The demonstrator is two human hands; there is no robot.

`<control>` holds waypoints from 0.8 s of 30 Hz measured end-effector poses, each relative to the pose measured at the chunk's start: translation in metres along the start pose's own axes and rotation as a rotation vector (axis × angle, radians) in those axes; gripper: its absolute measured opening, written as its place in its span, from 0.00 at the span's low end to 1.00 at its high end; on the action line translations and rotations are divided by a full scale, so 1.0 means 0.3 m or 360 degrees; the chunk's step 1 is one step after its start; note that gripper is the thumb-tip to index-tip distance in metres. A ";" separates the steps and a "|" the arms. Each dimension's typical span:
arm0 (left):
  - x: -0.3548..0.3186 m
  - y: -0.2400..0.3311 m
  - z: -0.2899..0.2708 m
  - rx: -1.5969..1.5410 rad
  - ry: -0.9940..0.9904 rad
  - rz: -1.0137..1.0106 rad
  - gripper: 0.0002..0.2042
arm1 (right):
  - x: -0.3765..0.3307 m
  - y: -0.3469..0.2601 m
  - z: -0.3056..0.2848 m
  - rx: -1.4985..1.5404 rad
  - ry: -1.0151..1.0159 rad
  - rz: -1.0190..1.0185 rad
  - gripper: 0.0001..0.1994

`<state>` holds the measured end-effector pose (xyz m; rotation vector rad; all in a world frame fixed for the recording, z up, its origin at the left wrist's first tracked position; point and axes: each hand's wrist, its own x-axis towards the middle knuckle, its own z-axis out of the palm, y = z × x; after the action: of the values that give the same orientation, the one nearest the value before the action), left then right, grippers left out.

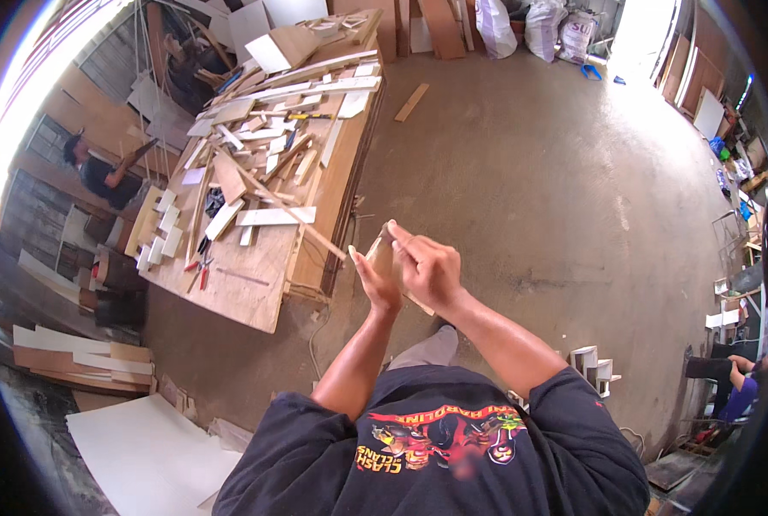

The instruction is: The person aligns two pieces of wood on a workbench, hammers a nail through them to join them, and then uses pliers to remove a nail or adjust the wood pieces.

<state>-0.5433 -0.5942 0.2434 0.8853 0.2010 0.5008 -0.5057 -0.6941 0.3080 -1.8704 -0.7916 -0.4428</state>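
In front of my body, above the floor, I hold a narrow light-brown piece of wood (384, 251) at a tilt. My left hand (379, 284) grips it from the left side, with the thumb up and the other fingers hidden behind it. Closed over its right side is my right hand (432, 271), its fingers curled near the upper end. Whether anything small lies under those right fingers I cannot make out. A lower corner of pale wood shows just below the right wrist. Beyond my left hand is the end of a long thin wooden strip (315, 232) jutting over the workbench edge.
The wooden workbench (255, 301) at the left carries many offcuts and red-handled pliers (204, 273). White boards (143, 451) lie at lower left. Small white frames (586, 361) stand on the floor at right. One person (109, 176) is at far left, another (736, 378) at the right edge.
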 end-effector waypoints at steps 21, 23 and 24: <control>-0.339 0.666 -0.882 0.0889 0.0687 0.0625 0.18 | -0.210 -0.684 0.787 0.0178 -0.0292 -0.0130 0.12; -0.366 0.791 -0.980 0.0706 0.0759 0.0608 0.18 | -0.265 -0.789 0.920 0.0184 -0.0325 -0.0119 0.12; -0.372 0.846 -1.031 0.0506 0.0808 0.0599 0.18 | -0.289 -0.833 0.984 0.0215 -0.0361 -0.0102 0.12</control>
<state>-0.8393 -0.3026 0.2448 1.1003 0.5957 1.0656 -0.7559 -0.3868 0.2971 -1.7922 -1.0098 -0.2124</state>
